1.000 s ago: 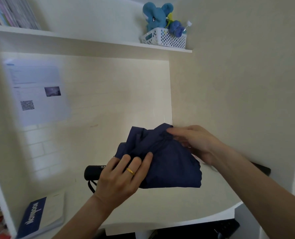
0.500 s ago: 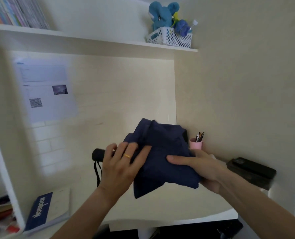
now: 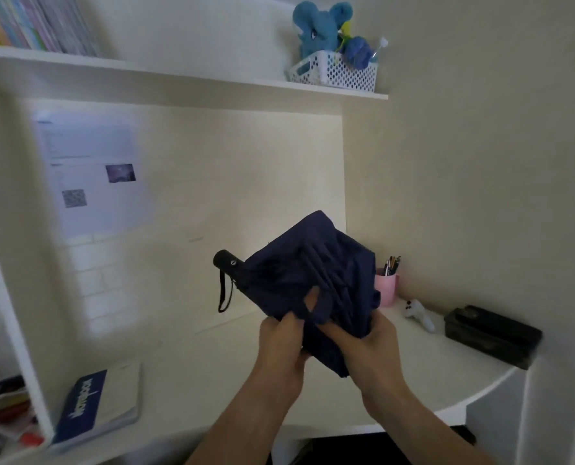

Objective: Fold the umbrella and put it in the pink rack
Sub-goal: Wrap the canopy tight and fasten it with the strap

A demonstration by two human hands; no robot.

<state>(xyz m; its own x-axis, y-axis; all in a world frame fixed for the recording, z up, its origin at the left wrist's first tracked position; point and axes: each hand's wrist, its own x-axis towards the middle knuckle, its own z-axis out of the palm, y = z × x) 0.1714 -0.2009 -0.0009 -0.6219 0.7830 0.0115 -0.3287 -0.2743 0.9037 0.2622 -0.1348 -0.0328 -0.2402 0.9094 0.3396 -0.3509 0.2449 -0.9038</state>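
Head view, read from the left edge across: a blue-and-white booklet [image 3: 95,402] lies flat at the lower left of the desk [image 3: 212,370], well apart from the work. Toward the centre, the umbrella's black handle [image 3: 224,260] juts out to the upper left with its wrist strap [image 3: 224,293] dangling free below it. The navy umbrella [image 3: 313,276] itself is held in the air at mid-frame, above the desk, its canopy bunched in loose pleats with the ribs showing as ridges under the cloth. The left hand [image 3: 282,347] is closed on the lower folds, fingers pinching a gather of fabric; the right hand [image 3: 370,350] is clamped on the bundle just beside it, the two almost touching. Right of the umbrella and partly hidden by it stands the pink rack [image 3: 387,290], holding pens, near the wall. The umbrella looks light, but the thin cloth is soft and likely slippery, so the folds will probably spring loose unless wrapped tight. Better purchase would be around the stiff ribbed core or the handle than on loose fabric alone.
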